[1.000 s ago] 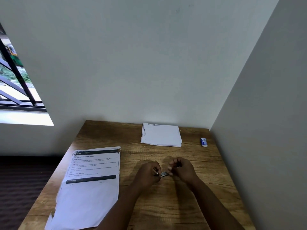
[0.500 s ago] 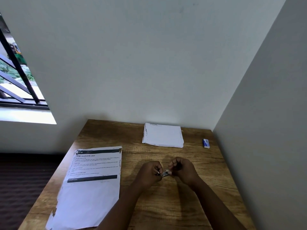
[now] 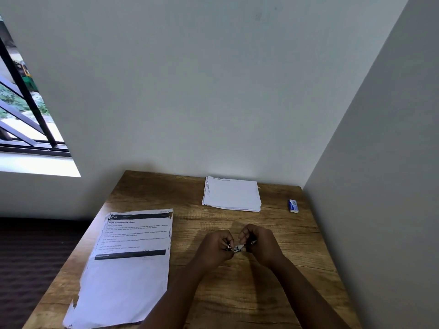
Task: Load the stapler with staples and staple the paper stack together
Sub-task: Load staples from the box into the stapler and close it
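A small metal stapler [image 3: 238, 247] is held between both hands above the middle of the wooden table [image 3: 285, 269]; only a shiny silver part shows between the fingers. My left hand [image 3: 217, 246] pinches its left end. My right hand [image 3: 260, 243] is curled around its dark right end. Whether staples are in the fingers is too small to tell. A white paper stack [image 3: 231, 194] lies at the table's back edge. A small blue-and-white staple box [image 3: 293, 205] lies at the back right.
A printed sheet with black bars and torn corners [image 3: 128, 264] lies on the table's left half. Walls close the table in at the back and right. A barred window [image 3: 21, 103] is on the left, with dark floor below.
Both hands have stayed together on the stapler with only small finger movements; the view shifted slightly.
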A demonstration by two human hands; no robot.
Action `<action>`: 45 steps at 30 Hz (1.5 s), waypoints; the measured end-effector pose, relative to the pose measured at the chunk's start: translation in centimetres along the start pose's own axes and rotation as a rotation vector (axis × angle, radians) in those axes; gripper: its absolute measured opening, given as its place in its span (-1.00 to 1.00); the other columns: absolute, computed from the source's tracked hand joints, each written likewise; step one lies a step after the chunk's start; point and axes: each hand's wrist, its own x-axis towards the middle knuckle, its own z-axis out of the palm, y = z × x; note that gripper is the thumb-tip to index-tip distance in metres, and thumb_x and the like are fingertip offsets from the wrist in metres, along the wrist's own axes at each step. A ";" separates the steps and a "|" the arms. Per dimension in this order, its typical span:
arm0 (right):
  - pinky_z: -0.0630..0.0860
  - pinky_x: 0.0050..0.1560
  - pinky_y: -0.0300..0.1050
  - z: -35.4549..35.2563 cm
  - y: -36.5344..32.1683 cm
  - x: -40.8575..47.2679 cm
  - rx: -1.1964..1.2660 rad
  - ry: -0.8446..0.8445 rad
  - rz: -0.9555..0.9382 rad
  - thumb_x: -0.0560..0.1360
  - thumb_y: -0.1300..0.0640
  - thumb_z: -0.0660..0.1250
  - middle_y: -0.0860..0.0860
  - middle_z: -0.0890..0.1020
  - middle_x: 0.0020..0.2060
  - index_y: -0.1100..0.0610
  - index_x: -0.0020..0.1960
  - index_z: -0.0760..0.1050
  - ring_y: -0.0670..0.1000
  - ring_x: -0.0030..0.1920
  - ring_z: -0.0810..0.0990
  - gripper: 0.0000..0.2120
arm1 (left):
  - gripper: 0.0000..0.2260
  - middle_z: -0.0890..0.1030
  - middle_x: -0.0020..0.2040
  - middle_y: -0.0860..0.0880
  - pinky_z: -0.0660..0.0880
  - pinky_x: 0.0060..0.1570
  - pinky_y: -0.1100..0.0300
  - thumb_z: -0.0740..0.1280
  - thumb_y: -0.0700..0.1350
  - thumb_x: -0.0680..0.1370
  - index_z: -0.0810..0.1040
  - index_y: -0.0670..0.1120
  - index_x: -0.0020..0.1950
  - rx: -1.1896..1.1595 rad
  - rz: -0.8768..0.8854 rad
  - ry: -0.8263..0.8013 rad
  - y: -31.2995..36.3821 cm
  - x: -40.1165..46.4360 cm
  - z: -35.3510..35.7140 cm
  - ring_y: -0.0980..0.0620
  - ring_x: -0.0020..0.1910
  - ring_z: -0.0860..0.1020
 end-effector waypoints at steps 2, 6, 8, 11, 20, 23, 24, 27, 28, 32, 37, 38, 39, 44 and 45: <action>0.60 -0.12 -0.06 0.0 0.1 0.0 -0.008 -0.007 0.003 0.26 0.40 0.50 0.03 0.69 -0.23 0.14 -0.16 0.59 0.03 -0.19 0.66 -0.76 | -0.64 0.61 -0.26 0.13 0.52 -0.30 0.34 0.48 -0.36 0.31 0.51 0.12 -0.33 0.000 0.009 0.001 0.0 -0.1 0.0 0.24 -0.28 0.61; 0.60 -0.11 -0.05 0.3 0.1 0.0 -0.013 -0.020 -0.004 0.28 0.42 0.48 0.04 0.69 -0.22 0.17 -0.16 0.59 0.02 -0.19 0.66 -0.77 | -0.68 0.61 -0.24 0.10 0.56 -0.27 0.27 0.48 -0.36 0.32 0.53 0.07 -0.30 -0.002 0.015 0.007 0.0 -0.3 0.0 0.09 -0.22 0.65; 0.59 -0.11 -0.05 0.4 0.3 0.0 -0.012 -0.027 -0.001 0.28 0.42 0.47 0.05 0.69 -0.21 0.17 -0.16 0.60 0.03 -0.17 0.65 -0.78 | -0.71 0.63 -0.23 0.06 0.57 -0.25 0.23 0.48 -0.36 0.33 0.54 0.03 -0.29 -0.003 0.014 0.012 0.1 -0.4 0.0 0.04 -0.20 0.66; 0.57 -0.10 -0.07 0.6 0.7 -0.1 -0.021 -0.009 0.016 0.30 0.41 0.45 0.04 0.68 -0.17 0.17 -0.17 0.63 0.02 -0.15 0.63 -0.81 | -0.69 0.62 -0.24 0.07 0.55 -0.27 0.26 0.48 -0.37 0.32 0.53 0.04 -0.30 0.008 0.013 0.019 0.2 -0.6 -0.1 0.08 -0.24 0.65; 0.46 0.04 -0.14 1.9 1.5 -0.9 -0.180 -0.005 -0.066 0.32 0.15 0.50 -0.04 0.56 0.07 -0.04 -0.13 0.69 -0.01 0.11 0.42 -0.85 | -0.75 0.60 -0.26 0.03 0.54 -0.26 0.28 0.46 -0.39 0.32 0.55 -0.05 -0.28 -0.011 0.024 0.014 0.2 -0.8 0.0 0.10 -0.26 0.61; 0.44 0.05 -0.15 1.7 1.6 -1.0 -0.243 0.015 -0.037 0.31 0.14 0.48 -0.05 0.55 0.09 -0.04 -0.12 0.68 0.00 0.12 0.43 -0.83 | -0.76 0.61 -0.25 0.01 0.53 -0.25 0.25 0.46 -0.39 0.30 0.57 -0.06 -0.27 -0.004 0.030 0.013 -0.1 -0.8 0.1 0.12 -0.27 0.59; 0.44 0.06 -0.16 1.5 1.7 -1.1 -0.252 0.023 -0.015 0.31 0.16 0.48 -0.06 0.54 0.09 -0.03 -0.12 0.68 0.00 0.12 0.42 -0.82 | -0.77 0.61 -0.25 0.01 0.52 -0.27 0.28 0.46 -0.39 0.30 0.57 -0.06 -0.27 -0.002 0.029 0.015 -0.2 -0.7 0.1 0.12 -0.28 0.59; 0.46 0.08 -0.11 0.9 2.1 -1.2 -0.244 0.044 0.044 0.33 0.22 0.45 -0.03 0.52 0.08 0.01 -0.12 0.66 0.01 0.13 0.41 -0.83 | -0.80 0.62 -0.23 -0.01 0.52 -0.27 0.31 0.47 -0.37 0.31 0.59 -0.08 -0.24 -0.005 0.014 0.011 -0.5 -0.7 0.1 0.13 -0.26 0.59; 0.47 0.07 -0.10 0.8 2.2 -1.2 -0.225 0.063 0.064 0.33 0.25 0.44 -0.01 0.52 0.07 0.03 -0.14 0.66 0.01 0.12 0.43 -0.83 | -0.80 0.63 -0.22 -0.03 0.53 -0.25 0.29 0.47 -0.36 0.31 0.60 -0.08 -0.24 -0.007 0.008 0.010 -0.6 -0.6 0.1 0.11 -0.25 0.60; 0.42 -0.27 -0.29 0.4 2.5 -1.0 -0.063 0.136 0.190 0.36 0.32 0.39 0.06 0.60 -0.06 0.07 -0.17 0.58 -0.07 -0.15 0.53 -0.84 | -0.79 0.63 -0.19 -0.05 0.55 -0.24 0.27 0.49 -0.36 0.33 0.59 -0.06 -0.24 -0.039 -0.004 -0.002 -0.7 -0.5 0.2 0.03 -0.18 0.65; 0.58 -0.13 -0.06 1.1 2.5 -0.8 0.317 0.135 0.387 0.49 0.27 0.33 0.04 0.63 -0.15 0.12 -0.09 0.52 0.05 -0.11 0.62 -0.93 | -0.85 0.67 -0.19 0.04 0.52 -0.37 0.33 0.51 -0.26 0.37 0.67 -0.04 -0.15 -0.154 -0.052 -0.094 -0.3 -0.5 0.5 0.17 -0.28 0.64; 0.57 -0.13 -0.06 1.2 2.4 -0.8 0.345 0.142 0.398 0.48 0.29 0.35 0.04 0.64 -0.17 0.14 -0.11 0.54 0.07 -0.11 0.63 -0.92 | -0.84 0.67 -0.19 0.05 0.53 -0.35 0.33 0.52 -0.24 0.37 0.67 -0.03 -0.13 -0.182 -0.057 -0.111 -0.2 -0.6 0.5 0.19 -0.29 0.64; 0.57 -0.15 -0.07 1.1 2.4 -0.7 0.389 0.146 0.401 0.47 0.31 0.36 0.05 0.65 -0.18 0.17 -0.12 0.56 0.07 -0.13 0.63 -0.93 | -0.81 0.67 -0.17 0.05 0.56 -0.30 0.31 0.52 -0.24 0.37 0.67 -0.04 -0.07 -0.203 -0.055 -0.117 -0.2 -0.5 0.6 0.18 -0.24 0.64; 0.56 -0.31 -0.21 0.6 2.1 -0.9 0.694 0.112 0.391 0.45 0.40 0.36 0.14 0.67 -0.23 0.26 -0.11 0.62 0.00 -0.28 0.62 -0.90 | -0.65 0.63 -0.12 -0.13 0.57 -0.32 0.21 0.53 -0.28 0.36 0.59 -0.04 0.09 -0.289 -0.188 -0.102 -0.8 -0.2 0.6 0.03 -0.22 0.61; 0.56 -0.29 -0.20 0.6 2.0 -0.9 0.724 0.106 0.385 0.44 0.41 0.36 0.15 0.66 -0.23 0.26 -0.11 0.62 0.01 -0.27 0.62 -0.88 | -0.67 0.62 -0.12 -0.12 0.57 -0.33 0.18 0.51 -0.31 0.38 0.60 -0.10 0.10 -0.302 -0.226 -0.103 -0.9 -0.1 0.6 0.02 -0.24 0.61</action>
